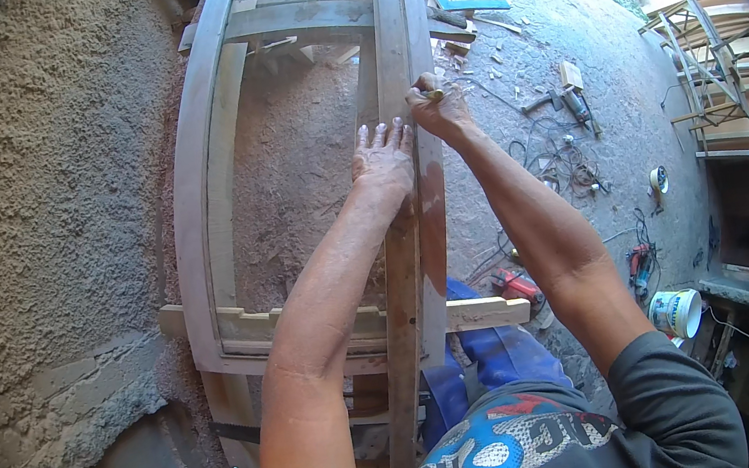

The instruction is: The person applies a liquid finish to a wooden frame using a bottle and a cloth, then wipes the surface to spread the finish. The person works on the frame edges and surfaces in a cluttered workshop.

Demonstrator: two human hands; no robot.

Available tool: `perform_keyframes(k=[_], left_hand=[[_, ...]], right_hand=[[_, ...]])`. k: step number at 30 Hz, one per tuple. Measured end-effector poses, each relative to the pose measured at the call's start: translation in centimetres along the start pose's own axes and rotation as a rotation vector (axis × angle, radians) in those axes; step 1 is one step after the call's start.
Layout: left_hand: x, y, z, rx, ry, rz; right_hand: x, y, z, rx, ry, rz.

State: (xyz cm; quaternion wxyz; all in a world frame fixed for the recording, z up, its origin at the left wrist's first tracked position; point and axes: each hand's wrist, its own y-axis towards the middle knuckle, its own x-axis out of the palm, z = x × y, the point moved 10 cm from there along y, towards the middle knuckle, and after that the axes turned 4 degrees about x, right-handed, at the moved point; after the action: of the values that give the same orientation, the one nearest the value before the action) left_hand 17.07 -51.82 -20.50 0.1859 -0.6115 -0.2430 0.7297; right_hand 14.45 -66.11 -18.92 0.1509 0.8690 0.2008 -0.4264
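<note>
A pale wooden frame with a curved outer edge (191,212) lies before me, with a long straight board (389,31) along its right side. My left hand (383,156) rests on that board with its fingers spread and flat. Just to the right and a little higher, my right hand (440,108) is closed round a short yellowish stick, perhaps a pencil, at the board's edge; its tip is hard to make out. A notched wooden crosspiece (486,312) runs across the frame's lower part, under my left forearm.
A rough wall (52,184) flanks the left. On the dusty floor at right lie a grey power tool (577,105), red tools (517,283), cords and offcuts. A white bucket (678,314) is beside my right arm; a metal trestle (705,68) and stacked boards stand farther right.
</note>
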Motion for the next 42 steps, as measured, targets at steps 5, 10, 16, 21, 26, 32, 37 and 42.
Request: perform_keyframes(k=[5,10,16,21,26,32,37,42], left_hand=[[-0.1,-0.2,0.1,0.000,-0.013,0.000],[0.0,-0.1,0.1,-0.003,0.071,-0.008],[0.0,0.0,0.0,-0.007,0.046,-0.001],[0.2,0.3,0.0,-0.004,0.089,0.001],[0.4,0.4,-0.2,-0.008,0.073,0.008],[0.3,0.5,-0.2,-0.006,0.059,0.029],[-0.2,0.1,0.2,-0.007,0.077,0.025],[1.1,0.9,-0.7,-0.037,0.033,0.043]], right_hand=[[0.1,-0.5,0.1,0.052,0.015,-0.075],[-0.4,-2.1,-0.2,-0.050,0.024,0.014],[-0.9,-4.6,-0.6,-0.063,0.064,0.009],[-1.3,-7.1,-0.5,-0.030,0.109,-0.002],[-1.8,-9.8,-1.0,0.011,0.102,-0.053],[-1.8,-11.1,-1.0,0.022,0.133,-0.083],[-2.6,-10.1,1.5,0.132,0.313,-0.163],[-4.1,-13.6,1.4,0.262,0.160,-0.136]])
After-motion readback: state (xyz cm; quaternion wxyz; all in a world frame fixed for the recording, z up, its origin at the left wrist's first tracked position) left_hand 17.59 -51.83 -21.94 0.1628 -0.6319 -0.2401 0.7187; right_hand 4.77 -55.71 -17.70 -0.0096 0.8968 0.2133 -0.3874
